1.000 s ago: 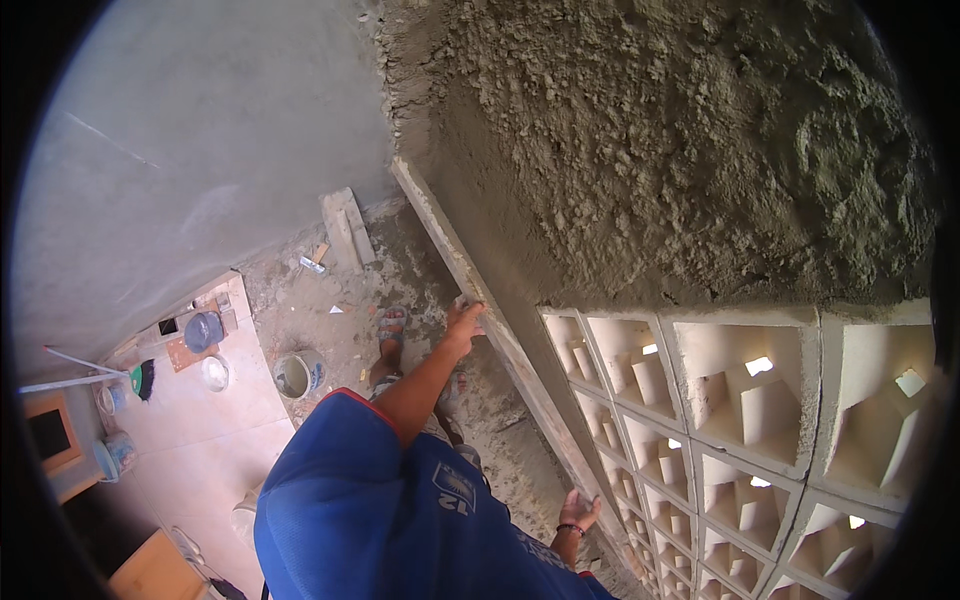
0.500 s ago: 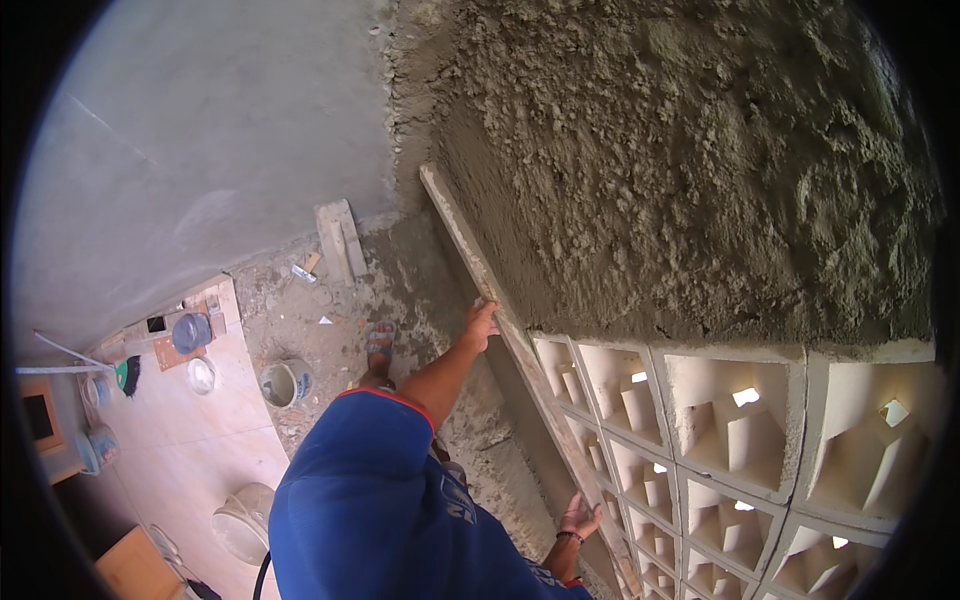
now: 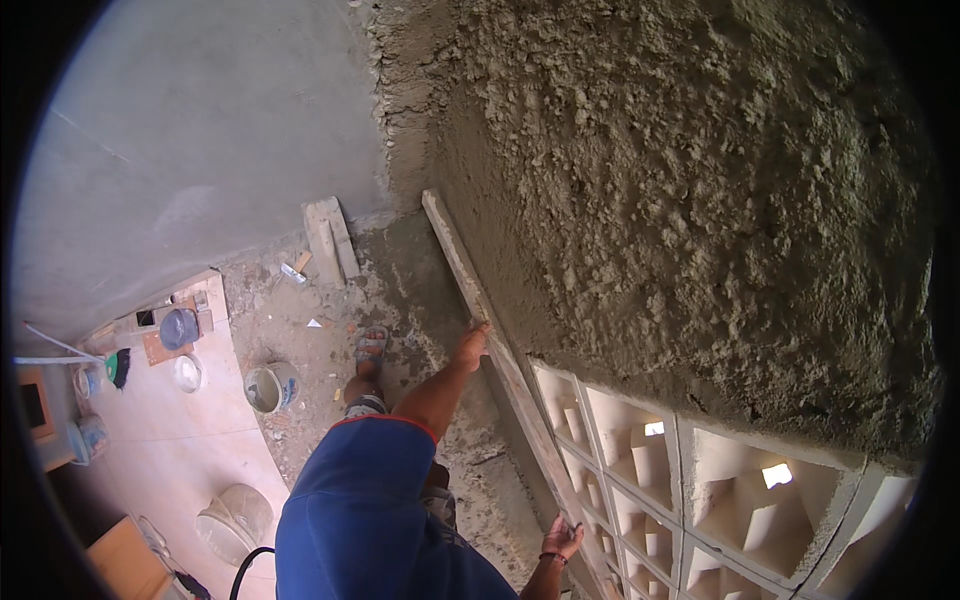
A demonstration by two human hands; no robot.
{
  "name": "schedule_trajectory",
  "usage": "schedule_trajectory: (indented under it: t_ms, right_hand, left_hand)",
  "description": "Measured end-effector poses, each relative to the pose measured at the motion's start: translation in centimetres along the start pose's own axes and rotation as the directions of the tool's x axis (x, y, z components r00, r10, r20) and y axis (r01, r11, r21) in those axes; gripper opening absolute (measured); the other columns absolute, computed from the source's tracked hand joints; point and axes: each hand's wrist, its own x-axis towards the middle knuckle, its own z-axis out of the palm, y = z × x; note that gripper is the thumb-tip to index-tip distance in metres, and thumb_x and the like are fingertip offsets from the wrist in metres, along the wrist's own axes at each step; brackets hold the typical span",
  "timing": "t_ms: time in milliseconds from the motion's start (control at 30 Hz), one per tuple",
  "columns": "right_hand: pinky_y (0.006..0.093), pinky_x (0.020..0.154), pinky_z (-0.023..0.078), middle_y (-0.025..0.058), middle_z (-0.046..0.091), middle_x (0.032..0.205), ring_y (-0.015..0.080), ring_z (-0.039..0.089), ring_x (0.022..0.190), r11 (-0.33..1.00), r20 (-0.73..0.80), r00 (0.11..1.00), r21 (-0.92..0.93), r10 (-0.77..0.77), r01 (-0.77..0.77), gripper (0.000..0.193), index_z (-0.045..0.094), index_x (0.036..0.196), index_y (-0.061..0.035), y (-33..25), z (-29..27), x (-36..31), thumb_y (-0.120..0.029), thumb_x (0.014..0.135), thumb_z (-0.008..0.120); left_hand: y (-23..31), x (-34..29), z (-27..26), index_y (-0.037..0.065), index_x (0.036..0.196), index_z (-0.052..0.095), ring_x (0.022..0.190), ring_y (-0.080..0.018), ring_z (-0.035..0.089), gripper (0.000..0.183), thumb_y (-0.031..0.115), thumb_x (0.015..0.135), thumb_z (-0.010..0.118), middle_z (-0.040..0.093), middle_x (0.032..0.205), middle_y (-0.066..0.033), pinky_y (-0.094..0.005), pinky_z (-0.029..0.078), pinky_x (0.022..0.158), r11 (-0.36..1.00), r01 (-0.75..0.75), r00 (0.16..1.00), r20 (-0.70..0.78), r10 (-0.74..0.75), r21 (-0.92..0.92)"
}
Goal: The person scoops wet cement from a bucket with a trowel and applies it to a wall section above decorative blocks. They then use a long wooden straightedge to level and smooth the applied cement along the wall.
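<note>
A long wooden straightedge (image 3: 462,268) leans flat against a wall coated in rough wet grey plaster (image 3: 680,200). My left hand (image 3: 470,345) reaches out and grips the board near its middle. Low in the picture, my right hand (image 3: 560,538) holds the board's near end, with a dark band on the wrist. Below the plaster sit pale ventilation blocks (image 3: 720,490) with square openings. My blue sleeve (image 3: 360,490) with red trim fills the lower middle, and a sandalled foot (image 3: 370,347) stands on the mortar-strewn floor.
A smooth grey wall (image 3: 200,150) meets the plastered one at the corner. On the floor lie two short planks (image 3: 330,240), a bucket (image 3: 268,388), a white sack (image 3: 235,520), a small broom (image 3: 115,365) and several containers on a pale slab (image 3: 170,420).
Both hands keep their hold on the straightedge, which has shifted slightly across the plaster. The view has tilted, so the ventilation blocks sit lower and further right.
</note>
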Motion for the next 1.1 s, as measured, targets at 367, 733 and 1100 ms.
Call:
schedule_trajectory:
  t_ms: [367,733,1100]
  right_hand:
    - [0.0463,0.102,0.048,0.0193,0.055,0.129,0.0368,0.053,0.120,0.996,-0.021,0.995,0.016,0.094,-0.093,0.041,0.051,0.117,-0.0004,3.0,-1.7,2.1,-0.022,0.086,0.066]
    - [0.0447,0.107,0.043,0.0221,0.049,0.134,0.0368,0.048,0.125,0.999,-0.010,0.999,0.007,0.048,-0.048,0.057,0.039,0.131,0.0056,4.9,-1.8,4.6,-0.030,0.090,0.060]
    - [0.0437,0.105,0.045,0.0214,0.050,0.133,0.0333,0.052,0.121,1.000,0.031,1.000,0.003,0.007,-0.007,0.062,0.039,0.130,0.0062,5.2,-0.2,3.6,-0.033,0.089,0.062]
  left_hand:
    - [-2.8,5.2,-3.1,0.009,0.153,0.015,0.137,-0.0340,0.035,0.066,0.037,0.100,0.044,0.025,0.156,-0.0133,-0.0457,0.037,0.106,0.999,0.020,0.995,-0.097,-0.015,0.043]
    - [-4.1,7.6,-1.9,0.010,0.153,0.017,0.142,-0.0308,0.025,0.063,0.038,0.101,0.040,0.023,0.157,-0.0112,-0.0455,0.031,0.110,0.999,-0.030,1.000,-0.007,0.030,0.035]
    - [2.7,0.0,1.1,0.006,0.154,0.003,0.146,-0.0279,0.016,0.077,0.040,0.098,0.045,0.012,0.159,-0.0136,-0.0407,0.020,0.116,0.986,-0.100,0.994,-0.019,0.103,0.137]
